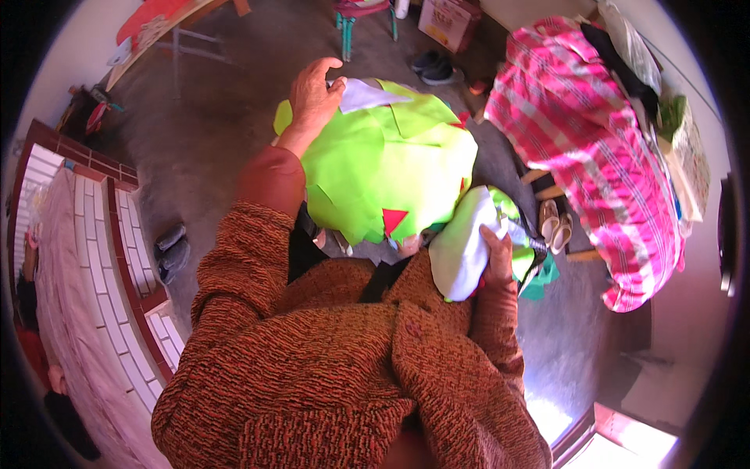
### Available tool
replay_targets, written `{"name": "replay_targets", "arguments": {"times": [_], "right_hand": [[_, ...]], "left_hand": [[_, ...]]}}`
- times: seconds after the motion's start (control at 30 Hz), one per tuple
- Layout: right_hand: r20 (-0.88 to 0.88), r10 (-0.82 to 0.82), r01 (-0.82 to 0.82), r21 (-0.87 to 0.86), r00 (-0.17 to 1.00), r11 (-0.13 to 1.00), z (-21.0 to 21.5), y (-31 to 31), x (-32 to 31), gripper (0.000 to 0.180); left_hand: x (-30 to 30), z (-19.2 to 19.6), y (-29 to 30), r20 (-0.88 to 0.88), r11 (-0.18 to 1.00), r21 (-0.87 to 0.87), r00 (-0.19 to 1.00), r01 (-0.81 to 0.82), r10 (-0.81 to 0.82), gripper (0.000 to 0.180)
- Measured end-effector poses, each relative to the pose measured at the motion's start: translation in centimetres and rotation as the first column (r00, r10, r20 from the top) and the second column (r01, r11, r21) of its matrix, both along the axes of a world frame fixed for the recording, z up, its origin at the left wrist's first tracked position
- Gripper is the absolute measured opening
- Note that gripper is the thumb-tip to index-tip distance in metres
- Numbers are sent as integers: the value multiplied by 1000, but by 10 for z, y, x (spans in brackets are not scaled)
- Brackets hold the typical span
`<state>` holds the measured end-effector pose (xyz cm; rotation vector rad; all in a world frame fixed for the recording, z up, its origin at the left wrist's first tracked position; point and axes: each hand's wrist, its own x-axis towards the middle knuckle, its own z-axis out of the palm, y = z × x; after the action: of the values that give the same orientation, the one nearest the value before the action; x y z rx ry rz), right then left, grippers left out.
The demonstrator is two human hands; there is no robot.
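Observation:
A heap of lime-green fabric pieces (351, 164) lies spread in front of my knees, with small red scraps (394, 220) showing among them. On its far side rests a pale lavender-white piece (371, 95). My left hand (314, 98) is at that piece's left edge, its index finger curved and apart from the thumb, which is beside the cloth. My right hand (498, 252) grips a bundle of white and green fabric pieces (462, 246) near my right knee, thumb on top. The surface under the heap is hidden.
To the right, a pink checked cloth (578, 148) covers a piece of furniture, with light shoes (555, 227) beside it. Dark shoes (172, 250) stand on the floor at left, near a white-tiled ledge (101, 266). A cardboard box (448, 23) and a stool (364, 16) are at the back.

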<state>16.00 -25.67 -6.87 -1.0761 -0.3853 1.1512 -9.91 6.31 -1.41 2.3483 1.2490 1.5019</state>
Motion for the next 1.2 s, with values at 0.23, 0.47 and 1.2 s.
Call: {"name": "replay_targets", "arguments": {"times": [0.23, 0.47, 1.2], "right_hand": [[-52, 18, -16, 36, 999, 999, -11, -1, 5, 42], [-91, -17, 22, 53, 996, 998, -3, -3, 1, 39], [57, 111, -120, 192, 992, 974, -15, -15, 1, 75]], "left_hand": [[0, -25, -16, -203, 965, -192, 955, 178, -217, 12], [24, 7, -60, -71, 974, -29, 971, 226, -228, 19], [144, -39, -199, 9, 524, -541, 627, 658, -779, 46]]}}
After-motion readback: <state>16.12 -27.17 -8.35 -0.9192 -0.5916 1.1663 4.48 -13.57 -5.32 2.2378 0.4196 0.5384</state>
